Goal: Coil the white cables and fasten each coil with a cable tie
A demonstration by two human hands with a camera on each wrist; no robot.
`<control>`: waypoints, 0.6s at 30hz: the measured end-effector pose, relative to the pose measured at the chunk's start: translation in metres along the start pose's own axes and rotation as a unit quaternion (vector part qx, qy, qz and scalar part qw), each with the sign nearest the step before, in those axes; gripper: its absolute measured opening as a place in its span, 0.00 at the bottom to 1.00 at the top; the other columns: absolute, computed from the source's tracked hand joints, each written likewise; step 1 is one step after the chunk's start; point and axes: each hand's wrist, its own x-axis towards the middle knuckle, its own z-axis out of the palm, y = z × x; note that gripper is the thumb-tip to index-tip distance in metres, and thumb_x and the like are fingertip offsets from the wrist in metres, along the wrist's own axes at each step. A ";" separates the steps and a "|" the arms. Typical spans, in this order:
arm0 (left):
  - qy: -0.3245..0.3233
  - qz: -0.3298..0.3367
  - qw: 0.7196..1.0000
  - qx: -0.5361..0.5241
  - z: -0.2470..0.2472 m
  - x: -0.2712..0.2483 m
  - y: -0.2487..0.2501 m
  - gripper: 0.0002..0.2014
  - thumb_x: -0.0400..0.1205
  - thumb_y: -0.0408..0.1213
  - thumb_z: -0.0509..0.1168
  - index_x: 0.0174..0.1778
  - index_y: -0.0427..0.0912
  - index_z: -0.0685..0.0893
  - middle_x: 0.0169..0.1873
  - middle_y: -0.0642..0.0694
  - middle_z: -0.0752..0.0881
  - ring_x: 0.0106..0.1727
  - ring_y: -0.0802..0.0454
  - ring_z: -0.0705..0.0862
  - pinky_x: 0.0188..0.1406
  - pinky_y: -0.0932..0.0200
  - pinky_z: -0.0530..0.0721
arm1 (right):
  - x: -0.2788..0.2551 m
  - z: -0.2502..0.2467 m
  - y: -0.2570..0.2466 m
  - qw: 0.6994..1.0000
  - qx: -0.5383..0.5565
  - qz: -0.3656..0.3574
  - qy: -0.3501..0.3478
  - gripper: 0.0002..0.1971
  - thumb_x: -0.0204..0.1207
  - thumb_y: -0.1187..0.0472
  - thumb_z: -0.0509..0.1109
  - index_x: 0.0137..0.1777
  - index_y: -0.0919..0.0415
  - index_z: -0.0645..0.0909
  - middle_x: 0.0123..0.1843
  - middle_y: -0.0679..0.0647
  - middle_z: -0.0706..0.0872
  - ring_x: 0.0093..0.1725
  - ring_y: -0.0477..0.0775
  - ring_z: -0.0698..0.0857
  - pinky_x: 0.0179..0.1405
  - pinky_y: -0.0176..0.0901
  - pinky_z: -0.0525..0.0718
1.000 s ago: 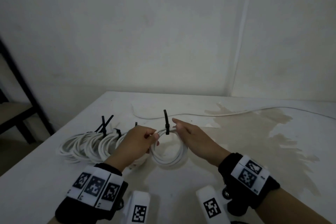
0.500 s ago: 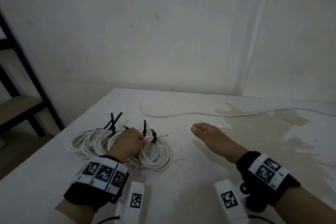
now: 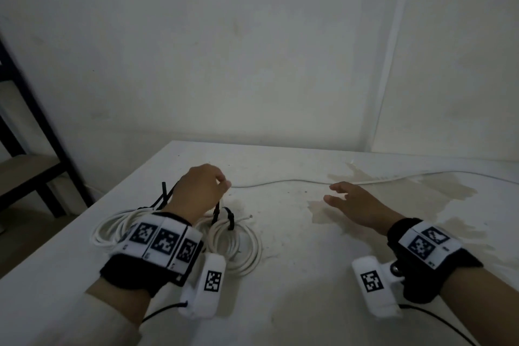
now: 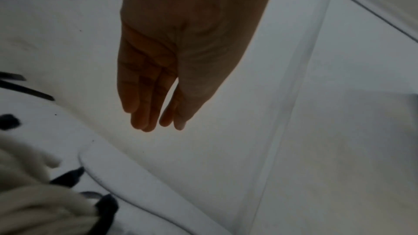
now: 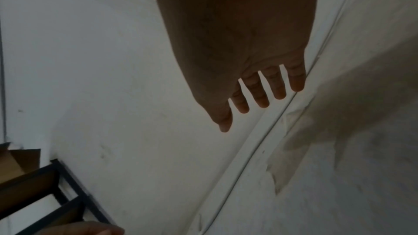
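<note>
Several coils of white cable [image 3: 241,247] lie at the left of the white table [image 3: 295,275], each bound with a black cable tie [image 3: 230,218]. My left hand [image 3: 207,185] hovers just beyond them, fingers loosely bent and holding nothing, as the left wrist view [image 4: 158,124] confirms. The blurred coils [image 4: 34,203] fill that view's lower left. A loose white cable [image 3: 280,181] runs across the far side of the table, its end close to my left fingertips. My right hand [image 3: 345,196] floats over the table just in front of that cable, fingers spread [image 5: 248,96] and empty.
A black metal shelf frame [image 3: 42,149] stands left of the table, with a cardboard box [image 5: 13,163] on it. A brownish stain [image 3: 393,194] covers the table's right part. Walls close off the table's far side.
The newly tied coil went down beside the other coils on the left. My left hand let it go and rose forward towards the loose cable's end. My right hand released and stays open.
</note>
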 end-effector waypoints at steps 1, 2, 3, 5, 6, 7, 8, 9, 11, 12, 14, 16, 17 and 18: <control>-0.006 0.003 1.000 0.011 0.002 0.008 0.005 0.13 0.82 0.41 0.62 0.55 0.37 0.85 0.57 0.40 0.85 0.57 0.43 0.83 0.55 0.55 0.77 | 0.007 -0.003 0.002 1.000 -0.015 0.001 -0.003 0.25 0.79 0.51 0.64 0.74 0.59 0.69 0.77 0.56 0.69 0.74 0.55 0.69 0.68 0.43 0.66; -0.014 0.005 1.000 0.024 0.005 0.018 0.009 0.13 0.83 0.40 0.62 0.56 0.36 0.85 0.58 0.40 0.85 0.58 0.43 0.82 0.56 0.54 0.78 | 0.015 -0.005 0.003 0.999 -0.036 0.001 -0.005 0.25 0.80 0.51 0.64 0.74 0.59 0.68 0.78 0.56 0.67 0.75 0.55 0.68 0.69 0.43 0.65; -0.024 0.005 0.999 0.033 0.008 0.027 0.013 0.13 0.83 0.39 0.61 0.55 0.36 0.85 0.59 0.40 0.85 0.58 0.43 0.82 0.56 0.53 0.78 | 0.024 -0.006 0.003 0.998 -0.061 -0.001 -0.008 0.26 0.80 0.51 0.64 0.75 0.59 0.66 0.79 0.57 0.65 0.76 0.56 0.67 0.71 0.43 0.64; -0.048 -0.004 0.998 0.045 0.013 0.045 0.018 0.13 0.83 0.39 0.61 0.56 0.37 0.85 0.59 0.40 0.85 0.58 0.42 0.82 0.56 0.54 0.79 | 0.043 -0.007 0.004 0.994 -0.104 -0.009 -0.015 0.26 0.80 0.51 0.63 0.76 0.59 0.64 0.80 0.57 0.63 0.78 0.57 0.64 0.75 0.45 0.61; -0.059 -0.006 0.997 0.054 0.017 0.055 0.019 0.13 0.83 0.40 0.61 0.57 0.37 0.85 0.60 0.40 0.84 0.60 0.43 0.82 0.57 0.55 0.78 | 0.053 -0.006 0.003 0.992 -0.125 -0.013 -0.020 0.27 0.81 0.50 0.62 0.77 0.58 0.63 0.80 0.56 0.61 0.78 0.58 0.62 0.76 0.47 0.61; -0.070 -0.007 0.995 0.066 0.020 0.065 0.020 0.13 0.83 0.40 0.61 0.58 0.38 0.84 0.62 0.41 0.83 0.62 0.43 0.81 0.58 0.55 0.77 | 0.062 -0.005 0.003 0.988 -0.150 -0.017 -0.026 0.27 0.81 0.50 0.60 0.77 0.57 0.62 0.81 0.55 0.60 0.79 0.59 0.61 0.77 0.48 0.60; -0.080 -0.006 0.993 0.082 0.022 0.074 0.021 0.14 0.83 0.40 0.60 0.59 0.39 0.84 0.63 0.41 0.82 0.63 0.43 0.80 0.59 0.56 0.77 | 0.071 -0.004 0.002 0.983 -0.178 -0.021 -0.032 0.27 0.82 0.50 0.59 0.78 0.56 0.60 0.82 0.53 0.58 0.79 0.59 0.60 0.78 0.50 0.60; -0.090 -0.006 0.991 0.095 0.024 0.082 0.023 0.14 0.83 0.40 0.60 0.60 0.39 0.83 0.64 0.42 0.82 0.63 0.44 0.80 0.59 0.56 0.76 | 0.079 -0.003 0.001 0.978 -0.203 -0.023 -0.039 0.26 0.83 0.50 0.57 0.79 0.55 0.59 0.82 0.52 0.58 0.79 0.58 0.59 0.78 0.50 0.60; -0.113 -0.003 0.987 0.117 0.030 0.098 0.027 0.15 0.83 0.40 0.59 0.61 0.37 0.83 0.64 0.41 0.81 0.64 0.44 0.80 0.59 0.56 0.76 | 0.091 0.000 0.002 0.968 -0.244 -0.014 -0.063 0.26 0.83 0.50 0.56 0.80 0.54 0.56 0.82 0.52 0.59 0.79 0.58 0.60 0.77 0.49 0.61; -0.123 0.000 0.984 0.126 0.034 0.105 0.029 0.15 0.83 0.39 0.59 0.61 0.37 0.83 0.64 0.42 0.81 0.64 0.44 0.80 0.59 0.56 0.76 | 0.095 0.003 0.003 0.961 -0.266 -0.007 -0.077 0.27 0.83 0.50 0.55 0.80 0.54 0.56 0.81 0.53 0.60 0.79 0.58 0.61 0.76 0.49 0.61; -0.149 0.004 0.978 0.145 0.043 0.119 0.032 0.15 0.83 0.37 0.60 0.63 0.38 0.82 0.66 0.42 0.80 0.65 0.45 0.79 0.61 0.56 0.76 | 0.099 0.009 0.006 0.946 -0.313 -0.005 -0.083 0.25 0.82 0.50 0.57 0.78 0.54 0.59 0.77 0.56 0.64 0.75 0.59 0.64 0.73 0.51 0.64; -0.187 0.007 0.968 0.167 0.055 0.129 0.034 0.16 0.82 0.36 0.61 0.65 0.39 0.80 0.68 0.43 0.78 0.66 0.46 0.78 0.62 0.56 0.76 | 0.102 0.011 0.006 0.940 -0.332 -0.017 -0.075 0.18 0.82 0.54 0.57 0.71 0.54 0.67 0.71 0.57 0.69 0.70 0.59 0.67 0.68 0.51 0.67; -0.210 0.005 0.962 0.174 0.061 0.133 0.036 0.17 0.82 0.36 0.62 0.67 0.39 0.79 0.68 0.44 0.77 0.66 0.46 0.78 0.61 0.57 0.77 | 0.102 0.011 0.006 0.942 -0.326 -0.024 -0.079 0.14 0.83 0.56 0.56 0.67 0.56 0.70 0.68 0.57 0.72 0.68 0.58 0.69 0.65 0.49 0.68; -0.227 0.009 0.958 0.177 0.069 0.137 0.037 0.19 0.81 0.36 0.63 0.69 0.39 0.77 0.67 0.45 0.77 0.66 0.48 0.78 0.59 0.59 0.78 | 0.102 0.009 0.005 0.947 -0.308 -0.035 -0.086 0.12 0.83 0.58 0.56 0.64 0.57 0.71 0.66 0.58 0.74 0.64 0.58 0.72 0.61 0.47 0.69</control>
